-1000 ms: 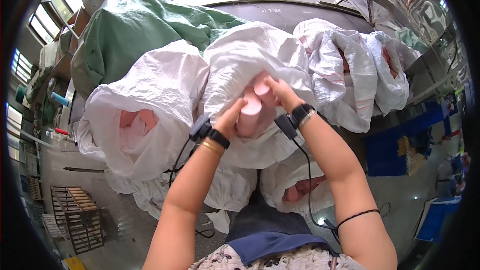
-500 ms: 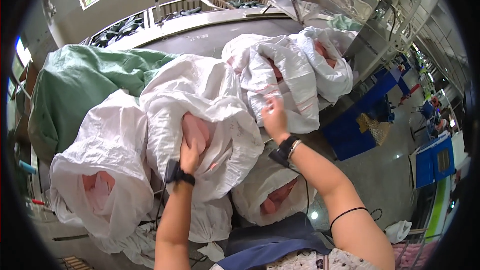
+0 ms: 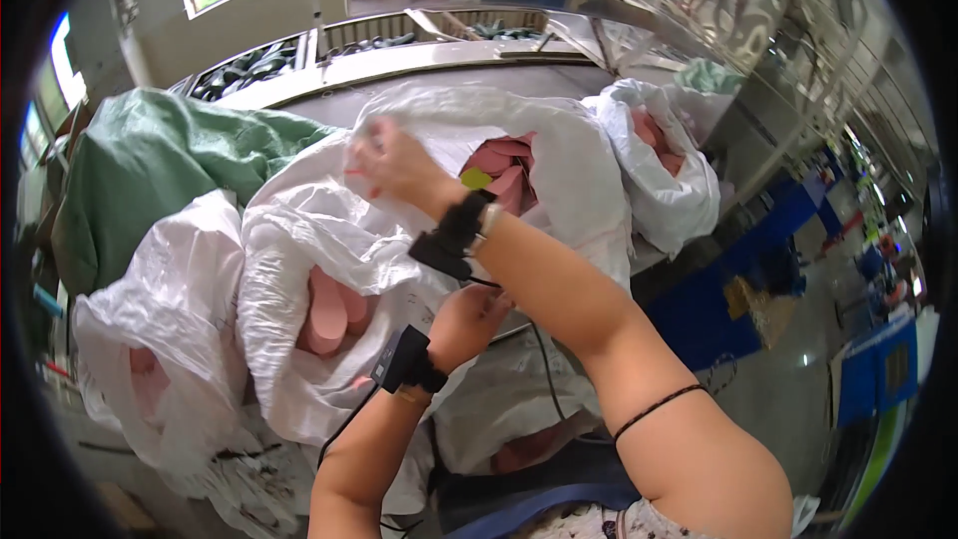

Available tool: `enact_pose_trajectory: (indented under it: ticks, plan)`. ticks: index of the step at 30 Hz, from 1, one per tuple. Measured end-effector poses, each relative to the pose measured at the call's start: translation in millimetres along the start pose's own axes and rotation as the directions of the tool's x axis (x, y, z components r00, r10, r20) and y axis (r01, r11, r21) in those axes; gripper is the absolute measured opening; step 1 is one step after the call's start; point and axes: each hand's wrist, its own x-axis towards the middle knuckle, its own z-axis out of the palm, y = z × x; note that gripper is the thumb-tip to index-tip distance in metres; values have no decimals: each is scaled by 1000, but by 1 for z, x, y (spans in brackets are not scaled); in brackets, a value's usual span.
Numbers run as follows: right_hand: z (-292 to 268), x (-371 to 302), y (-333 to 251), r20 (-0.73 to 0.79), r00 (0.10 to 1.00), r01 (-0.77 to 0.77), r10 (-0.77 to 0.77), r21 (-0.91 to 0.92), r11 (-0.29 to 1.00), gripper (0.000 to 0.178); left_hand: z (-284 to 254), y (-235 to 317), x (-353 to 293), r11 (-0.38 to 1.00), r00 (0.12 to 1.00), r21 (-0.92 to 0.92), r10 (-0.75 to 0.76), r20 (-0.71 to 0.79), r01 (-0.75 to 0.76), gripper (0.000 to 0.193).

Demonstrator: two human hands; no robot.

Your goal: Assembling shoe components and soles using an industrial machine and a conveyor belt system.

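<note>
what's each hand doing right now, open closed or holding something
Left hand: fingers curled; whether it holds anything cannot be told.
Right hand: blurred at a white bag; whether it grips cannot be told.

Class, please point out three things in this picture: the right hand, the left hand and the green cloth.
Right hand (image 3: 401, 165): head view, middle of the blurred hand.
Left hand (image 3: 464, 325): head view, middle of the hand.
Green cloth (image 3: 172, 152): head view, its draped surface.

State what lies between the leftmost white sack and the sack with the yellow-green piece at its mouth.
Another open white sack, with pink sole-shaped pieces showing in its mouth, lies between them in the head view.
</note>
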Motion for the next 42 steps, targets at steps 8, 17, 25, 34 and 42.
enact_pose_trajectory:
  ticks: [8,17,25,34,42]
  plan:
    - [-178,-64,152,-69,997,-19,18,-3,1000,26,89,19,55,899,936,-424,-240,-256,114,47]
    - [-389,-87,84,574,819,484,23,-712,508,29,47,25,188,295,515,433,-321,-795,852,84]
    - [-491,-75,72,668,739,611,89,-719,331,22,54,92,153,568,716,700,255,-650,433,65]
    - [-290,-4,93,885,410,498,220,-420,759,34,65,53,191,744,602,496,158,-782,448,74]
    - [-272,267,199,391,802,595,-452,-449,667,45,73,84,295,763,830,407,-295,-474,503,30]
